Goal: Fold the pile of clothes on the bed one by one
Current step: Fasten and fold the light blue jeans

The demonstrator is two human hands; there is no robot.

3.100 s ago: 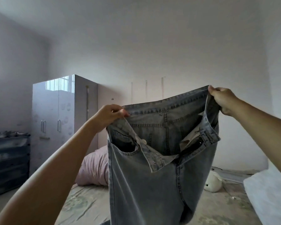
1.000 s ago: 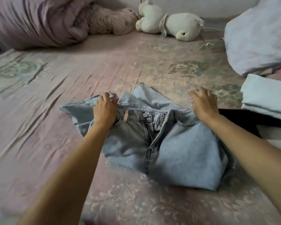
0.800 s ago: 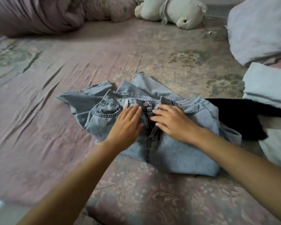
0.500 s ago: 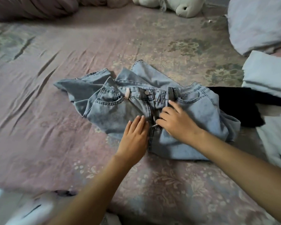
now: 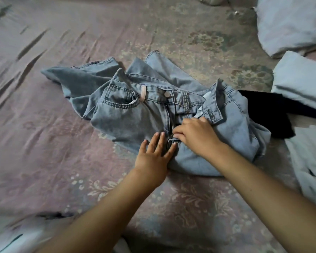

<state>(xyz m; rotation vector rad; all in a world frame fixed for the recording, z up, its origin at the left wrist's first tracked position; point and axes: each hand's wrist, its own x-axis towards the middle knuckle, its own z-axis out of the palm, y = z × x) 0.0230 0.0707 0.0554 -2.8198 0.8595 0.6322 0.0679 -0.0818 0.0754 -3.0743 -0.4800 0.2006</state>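
- The bed [image 5: 53,143] fills pretty much the whole view, covered in a wrinkled pinkish floral sheet.
- The jeans [image 5: 135,110] lie bunched up mid-bed, front side up, waistband on the far side, button undone and fly open.
- Pale folded clothes [image 5: 303,83] are stacked just right of the jeans, with a black garment [image 5: 263,114] poking out from under the jeans' right edge.
- The left hand [image 5: 153,157] lies flat on the denim at the near end of the fly, fingers straight and spread, gripping nothing.
- The right hand [image 5: 195,136] sits right beside it, fingers curled and pinching at the fly's lower end, looks like the zipper pull.
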